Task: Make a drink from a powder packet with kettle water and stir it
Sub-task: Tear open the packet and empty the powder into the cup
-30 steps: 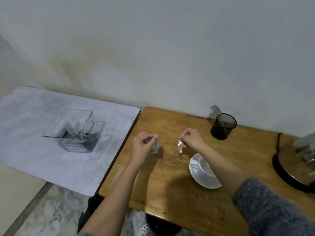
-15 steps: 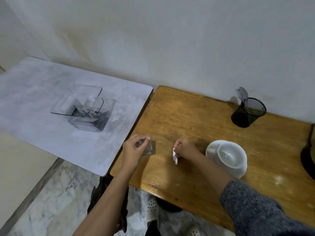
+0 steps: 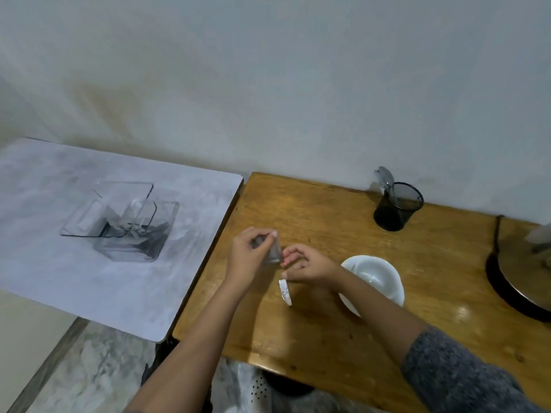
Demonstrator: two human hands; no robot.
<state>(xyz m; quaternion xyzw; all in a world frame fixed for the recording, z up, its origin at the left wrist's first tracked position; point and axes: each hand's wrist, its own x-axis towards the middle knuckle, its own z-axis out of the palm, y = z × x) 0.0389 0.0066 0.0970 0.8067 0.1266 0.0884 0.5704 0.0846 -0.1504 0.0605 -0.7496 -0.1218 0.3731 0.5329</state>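
My left hand point(image 3: 249, 257) pinches a small silvery powder packet point(image 3: 275, 252) above the wooden table point(image 3: 313, 213). My right hand point(image 3: 307, 265) is right beside it, fingertips touching the packet's edge, and holds a white torn-off strip point(image 3: 285, 292) that hangs down from its lower fingers. A white cup on a saucer point(image 3: 374, 278) stands just right of my right hand, partly hidden by my forearm. The kettle point(image 3: 527, 263) shows only in part at the right frame edge.
A black mesh holder point(image 3: 398, 208) with spoons stands at the back near the wall. A clear plastic box point(image 3: 131, 225) with an open lid sits on the grey marbled tabletop point(image 3: 44, 263) to the left. Floor shows below the table's front edge.
My hands have come together: the right hand moved left to touch the packet in the left hand. The torn strip stays in the right hand. The camera view shifted.
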